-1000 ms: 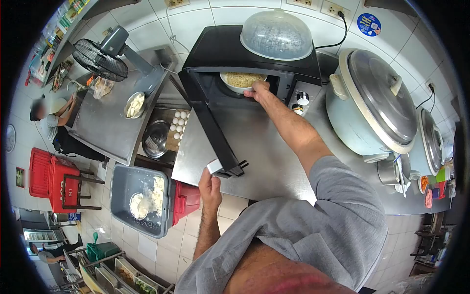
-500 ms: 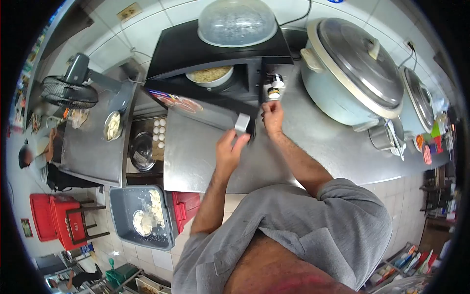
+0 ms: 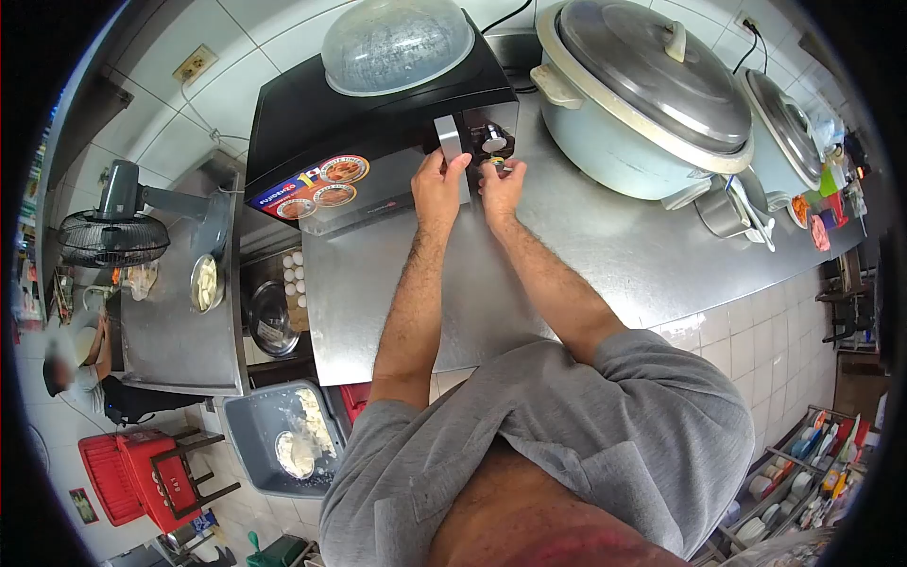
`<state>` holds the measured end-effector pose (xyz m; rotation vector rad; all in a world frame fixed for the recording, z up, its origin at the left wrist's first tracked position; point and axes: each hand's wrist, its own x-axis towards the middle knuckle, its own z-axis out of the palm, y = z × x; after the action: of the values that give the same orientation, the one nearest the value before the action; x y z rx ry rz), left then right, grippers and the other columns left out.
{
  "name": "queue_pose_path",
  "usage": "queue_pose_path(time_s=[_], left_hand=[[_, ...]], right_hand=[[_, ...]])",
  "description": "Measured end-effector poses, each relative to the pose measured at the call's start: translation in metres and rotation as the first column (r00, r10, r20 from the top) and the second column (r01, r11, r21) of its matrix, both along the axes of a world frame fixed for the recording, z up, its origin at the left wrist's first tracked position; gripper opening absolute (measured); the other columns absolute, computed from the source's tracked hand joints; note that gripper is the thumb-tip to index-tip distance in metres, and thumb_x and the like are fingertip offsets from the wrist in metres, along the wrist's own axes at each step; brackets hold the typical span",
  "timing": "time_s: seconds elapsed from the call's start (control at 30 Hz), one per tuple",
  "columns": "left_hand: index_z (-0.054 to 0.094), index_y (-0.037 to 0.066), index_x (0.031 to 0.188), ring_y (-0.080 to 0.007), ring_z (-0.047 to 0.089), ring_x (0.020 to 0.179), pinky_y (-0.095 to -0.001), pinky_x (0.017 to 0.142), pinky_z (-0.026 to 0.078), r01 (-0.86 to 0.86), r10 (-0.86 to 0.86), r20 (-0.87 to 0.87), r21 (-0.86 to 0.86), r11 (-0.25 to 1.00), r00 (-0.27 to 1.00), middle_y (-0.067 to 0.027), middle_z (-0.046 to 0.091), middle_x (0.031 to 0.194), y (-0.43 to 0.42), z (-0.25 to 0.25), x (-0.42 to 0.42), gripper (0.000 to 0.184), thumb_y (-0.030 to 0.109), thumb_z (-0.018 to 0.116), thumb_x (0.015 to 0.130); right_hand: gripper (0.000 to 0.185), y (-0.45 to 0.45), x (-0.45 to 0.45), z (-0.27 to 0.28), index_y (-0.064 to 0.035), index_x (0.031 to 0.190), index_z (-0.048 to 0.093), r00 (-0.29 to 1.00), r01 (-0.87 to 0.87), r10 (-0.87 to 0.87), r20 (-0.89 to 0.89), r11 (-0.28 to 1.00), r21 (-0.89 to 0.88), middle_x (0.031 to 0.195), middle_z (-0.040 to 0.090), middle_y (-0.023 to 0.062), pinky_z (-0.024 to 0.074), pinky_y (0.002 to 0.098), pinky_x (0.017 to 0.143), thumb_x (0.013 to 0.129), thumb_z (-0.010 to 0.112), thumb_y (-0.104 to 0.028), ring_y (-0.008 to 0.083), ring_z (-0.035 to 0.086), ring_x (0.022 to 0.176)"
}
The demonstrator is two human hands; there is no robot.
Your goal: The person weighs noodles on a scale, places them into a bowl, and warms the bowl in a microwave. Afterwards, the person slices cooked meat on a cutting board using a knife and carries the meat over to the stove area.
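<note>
A black microwave oven [image 3: 293,113] stands on the steel counter, its door now shut. My left hand [image 3: 436,194] has its fingers wrapped round the lower part of the silver door handle [image 3: 448,137]. Just to the right, my right hand [image 3: 503,197] pinches the lower knob [image 3: 497,163] on the control panel, its fingers partly covering it. Above that hand is the silver upper knob [image 3: 494,144]. A cloudy plastic dome cover [image 3: 397,47] rests on top of the oven. The oven's inside is hidden by the door.
A large pale-blue cooker [image 3: 624,142] stands right of the microwave, with a metal pot [image 3: 722,213] beside it. A fan [image 3: 113,222] and a bowl of pale pieces [image 3: 206,283] are on the left table. Eggs [image 3: 294,274] and a grey tub [image 3: 255,435] sit lower left. Another person [image 3: 90,359] stands far left.
The microwave door has swung shut with my left hand at its handle, hiding the white bowl of noodles inside. My right hand has moved onto the lower knob. The view has shifted.
</note>
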<state>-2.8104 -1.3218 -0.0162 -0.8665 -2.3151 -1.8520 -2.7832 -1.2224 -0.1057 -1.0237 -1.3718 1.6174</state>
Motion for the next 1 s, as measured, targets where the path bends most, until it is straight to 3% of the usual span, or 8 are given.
queue_pose_path(time_s=[0.1, 0.17, 0.27, 0.43, 0.73, 0.87, 0.97, 1.0], left_hand=[[0.061, 0.000, 0.098, -0.0230, 0.061, 0.076, -0.0326, 0.067, 0.048, 0.010, -0.011, -0.024, -0.036, 0.999, 1.000, -0.0129, 0.061, 0.086, -0.003, -0.001, 0.002, 0.027, 0.021, 0.065, 0.082], [0.056, 0.000, 0.109, -0.0212, 0.060, 0.081, -0.0301, 0.072, 0.049, -0.079, 0.078, 0.011, 0.199, 0.977, 0.997, -0.0135, 0.058, 0.097, -0.012, -0.003, 0.016, 0.034, 0.017, 0.066, 0.081], [0.049, 0.001, 0.119, -0.0150, 0.056, 0.093, -0.0273, 0.077, 0.048, -0.109, 0.100, 0.067, 0.145, 0.983, 0.993, -0.0106, 0.055, 0.109, -0.043, -0.012, 0.031, 0.040, 0.013, 0.065, 0.084], [0.051, 0.000, 0.115, -0.0140, 0.055, 0.091, -0.0268, 0.079, 0.047, -0.155, 0.085, 0.262, 0.262, 0.953, 0.961, -0.0079, 0.053, 0.105, -0.091, -0.051, 0.057, 0.035, 0.013, 0.064, 0.085], [0.052, 0.000, 0.106, -0.0110, 0.055, 0.080, -0.0254, 0.075, 0.047, -0.159, -0.015, 0.486, 0.314, 0.936, 0.874, -0.0041, 0.057, 0.091, -0.122, -0.095, 0.111, 0.025, 0.010, 0.062, 0.086], [0.053, 0.000, 0.106, -0.0107, 0.055, 0.079, -0.0249, 0.073, 0.047, -0.014, -0.112, 0.521, 0.231, 0.973, 0.846, -0.0038, 0.057, 0.090, -0.106, -0.099, 0.122, 0.024, 0.010, 0.062, 0.086], [0.053, 0.000, 0.106, -0.0104, 0.055, 0.079, -0.0246, 0.073, 0.047, 0.066, -0.174, 0.534, 0.216, 0.974, 0.828, -0.0036, 0.057, 0.091, -0.098, -0.098, 0.125, 0.025, 0.011, 0.062, 0.086], [0.053, 0.000, 0.106, -0.0104, 0.055, 0.079, -0.0246, 0.073, 0.047, 0.063, -0.172, 0.529, 0.217, 0.974, 0.831, -0.0036, 0.057, 0.091, -0.098, -0.098, 0.126, 0.025, 0.011, 0.062, 0.086]], right_hand=[[0.040, -0.003, -0.008, -0.004, -0.0025, 0.099, 0.040, 0.998, 0.067, -0.067, 0.015, 0.998, 0.000, 0.076, 0.053, 0.0111, 0.0445, 0.0361, 0.071, 0.073, 0.066, -0.020, 0.0216, 0.054, 0.071], [0.039, 0.000, -0.014, -0.009, -0.0017, 0.098, 0.041, 0.994, 0.107, -0.107, 0.024, 0.994, 0.003, 0.077, 0.053, 0.0116, 0.0444, 0.0362, 0.072, 0.072, 0.065, -0.019, 0.0219, 0.054, 0.072], [0.037, -0.003, -0.013, -0.006, -0.0024, 0.095, 0.041, 0.990, 0.142, -0.141, -0.021, 0.990, 0.003, 0.076, 0.051, 0.0102, 0.0461, 0.0346, 0.064, 0.072, 0.064, -0.018, 0.0204, 0.054, 0.068], [0.032, -0.008, -0.007, 0.027, -0.0070, 0.088, 0.035, 0.968, 0.074, -0.148, -0.202, 0.940, -0.333, 0.060, 0.048, 0.0058, 0.0348, 0.0279, 0.033, 0.071, 0.061, -0.014, 0.0135, 0.046, 0.041], [0.031, -0.006, -0.009, 0.039, -0.0103, 0.083, 0.031, 0.911, 0.027, -0.246, -0.331, 0.836, -0.547, 0.055, 0.044, 0.0041, 0.0317, 0.0271, 0.027, 0.072, 0.060, -0.011, 0.0129, 0.042, 0.035], [0.030, -0.005, -0.001, 0.041, -0.0094, 0.085, 0.033, 0.955, -0.034, -0.115, -0.272, 0.872, -0.488, 0.060, 0.046, 0.0058, 0.0347, 0.0254, 0.028, 0.073, 0.060, -0.011, 0.0124, 0.044, 0.037], [0.031, -0.002, -0.002, 0.031, -0.0082, 0.090, 0.034, 0.989, -0.004, -0.044, -0.139, 0.944, -0.330, 0.068, 0.051, 0.0105, 0.0399, 0.0289, 0.033, 0.073, 0.060, -0.014, 0.0160, 0.050, 0.044], [0.031, 0.000, -0.011, 0.013, -0.0073, 0.091, 0.035, 0.994, 0.090, -0.098, -0.046, 0.983, -0.158, 0.071, 0.052, 0.0122, 0.0432, 0.0327, 0.039, 0.074, 0.059, -0.016, 0.0194, 0.053, 0.050]])
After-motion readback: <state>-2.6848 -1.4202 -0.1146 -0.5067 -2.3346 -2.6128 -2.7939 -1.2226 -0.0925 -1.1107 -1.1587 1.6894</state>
